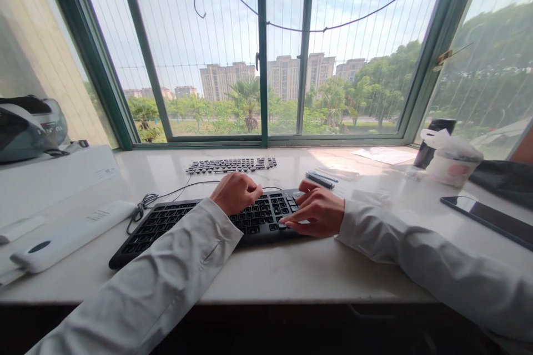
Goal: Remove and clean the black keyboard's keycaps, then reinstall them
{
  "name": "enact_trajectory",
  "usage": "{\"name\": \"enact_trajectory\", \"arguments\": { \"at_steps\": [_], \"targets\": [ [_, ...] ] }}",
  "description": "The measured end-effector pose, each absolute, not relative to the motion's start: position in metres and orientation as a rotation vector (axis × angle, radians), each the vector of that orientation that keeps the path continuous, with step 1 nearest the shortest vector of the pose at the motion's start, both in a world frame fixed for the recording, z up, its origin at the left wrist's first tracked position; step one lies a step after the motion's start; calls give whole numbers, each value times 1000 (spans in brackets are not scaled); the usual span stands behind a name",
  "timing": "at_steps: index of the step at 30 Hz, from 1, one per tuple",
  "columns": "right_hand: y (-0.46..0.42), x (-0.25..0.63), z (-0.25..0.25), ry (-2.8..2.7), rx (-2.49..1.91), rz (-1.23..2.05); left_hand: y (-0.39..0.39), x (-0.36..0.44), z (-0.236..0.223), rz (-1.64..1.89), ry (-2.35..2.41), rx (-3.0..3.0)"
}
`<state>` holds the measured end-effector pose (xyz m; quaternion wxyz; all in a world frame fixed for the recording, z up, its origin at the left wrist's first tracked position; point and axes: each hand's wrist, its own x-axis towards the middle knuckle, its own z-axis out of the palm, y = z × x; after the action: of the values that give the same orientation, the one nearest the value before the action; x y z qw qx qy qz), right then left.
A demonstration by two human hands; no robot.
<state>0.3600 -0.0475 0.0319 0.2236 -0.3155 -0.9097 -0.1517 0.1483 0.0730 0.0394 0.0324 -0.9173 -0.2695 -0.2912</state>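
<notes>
A black keyboard [166, 222] lies on the white stone sill [291, 272] in front of me, its cable running off to the left. My left hand [234, 192] rests over the middle of the keys with its fingers curled into a loose fist, nothing showing in it. My right hand [317, 212] lies on the keyboard's right end, fingers pressed down on the keys there. Both arms are in white sleeves. A set of loose black keycaps [231, 165] lies in rows behind the keyboard.
A white box [54, 177] and a white remote-like device [69, 236] sit at the left, with a helmet [29, 127] behind them. At the right stand a plastic-wrapped cup [452, 158], a dark cup [433, 141], a phone [487, 219], pens [320, 179] and paper [385, 155].
</notes>
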Motion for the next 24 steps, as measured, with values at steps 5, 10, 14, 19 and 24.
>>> {"name": "enact_trajectory", "arguments": {
  "at_steps": [5,10,14,19,24],
  "targets": [
    [-21,373,32,-2218,-1281,-557,74,148,41,-955,-1021,-2712],
    [49,391,39,-2267,-1633,-709,74,148,41,-944,-1087,-2638],
    [104,391,52,-2517,-1781,-819,75,147,40,-896,-1123,-2617],
    [154,380,55,-2498,-1922,-763,77,146,39,-861,-1151,-2586],
    [181,378,43,-2425,-2059,-647,78,146,38,-851,-1139,-2599]
  ]
}}
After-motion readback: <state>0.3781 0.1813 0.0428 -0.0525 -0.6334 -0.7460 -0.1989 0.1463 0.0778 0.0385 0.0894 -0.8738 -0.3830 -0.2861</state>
